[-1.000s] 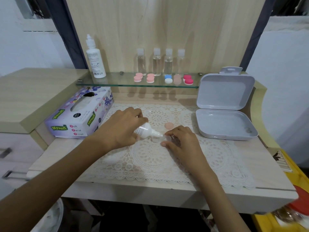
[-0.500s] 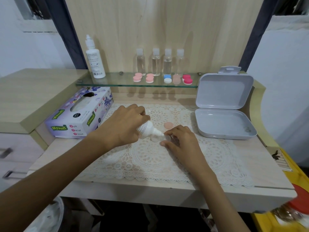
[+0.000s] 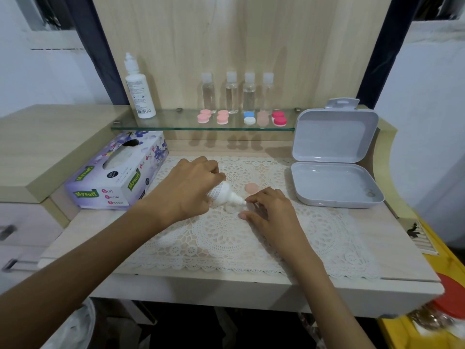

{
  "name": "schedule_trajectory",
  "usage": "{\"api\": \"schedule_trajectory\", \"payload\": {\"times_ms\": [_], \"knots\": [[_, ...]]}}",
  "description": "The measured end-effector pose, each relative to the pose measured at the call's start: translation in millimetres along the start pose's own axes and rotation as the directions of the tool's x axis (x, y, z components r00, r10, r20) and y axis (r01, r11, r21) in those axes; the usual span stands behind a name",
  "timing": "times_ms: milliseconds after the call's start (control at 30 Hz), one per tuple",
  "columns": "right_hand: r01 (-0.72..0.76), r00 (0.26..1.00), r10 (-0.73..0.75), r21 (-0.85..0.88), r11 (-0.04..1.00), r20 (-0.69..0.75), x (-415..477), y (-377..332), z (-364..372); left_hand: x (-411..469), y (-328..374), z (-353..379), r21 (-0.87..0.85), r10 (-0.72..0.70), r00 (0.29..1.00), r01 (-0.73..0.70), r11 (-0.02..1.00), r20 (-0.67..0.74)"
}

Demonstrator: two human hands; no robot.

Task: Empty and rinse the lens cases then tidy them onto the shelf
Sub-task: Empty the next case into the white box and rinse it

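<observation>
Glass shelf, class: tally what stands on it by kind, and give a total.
Tall white bottle: 1
Small clear bottles: 4
Two-cap lens cases: 5
Total: 10

Soft even indoor light; edges bowed, blurred.

4 clear btls (image 3: 231, 95), 1 big white btl (image 3: 140, 96), 5 lens cases (image 3: 249, 118) on shelf (image 3: 173, 124). 1 tissue box (image 3: 114, 173), 1 grey box (image 3: 336, 159).

Bare left forearm (image 3: 88, 260), bare right forearm (image 3: 322, 280), left grip (image 3: 186, 190) and right grip (image 3: 271, 210) with short fingernails
</observation>
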State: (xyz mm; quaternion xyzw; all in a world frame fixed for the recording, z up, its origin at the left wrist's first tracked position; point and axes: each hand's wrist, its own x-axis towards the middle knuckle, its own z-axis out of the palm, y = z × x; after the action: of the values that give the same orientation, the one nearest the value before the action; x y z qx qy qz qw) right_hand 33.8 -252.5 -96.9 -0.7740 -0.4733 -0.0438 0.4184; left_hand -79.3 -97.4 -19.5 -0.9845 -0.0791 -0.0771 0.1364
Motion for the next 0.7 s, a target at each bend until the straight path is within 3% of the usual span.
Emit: {"api": "schedule_trajectory", "payload": {"times_ms": [700], "knots": [[-0.009,1.000,0.009,0.002,1.000,0.008,0.2,-0.1,0.0,0.6,-2.0,3.3,-0.034,0.022,0.998,-0.024,0.999,-0.051]]}}
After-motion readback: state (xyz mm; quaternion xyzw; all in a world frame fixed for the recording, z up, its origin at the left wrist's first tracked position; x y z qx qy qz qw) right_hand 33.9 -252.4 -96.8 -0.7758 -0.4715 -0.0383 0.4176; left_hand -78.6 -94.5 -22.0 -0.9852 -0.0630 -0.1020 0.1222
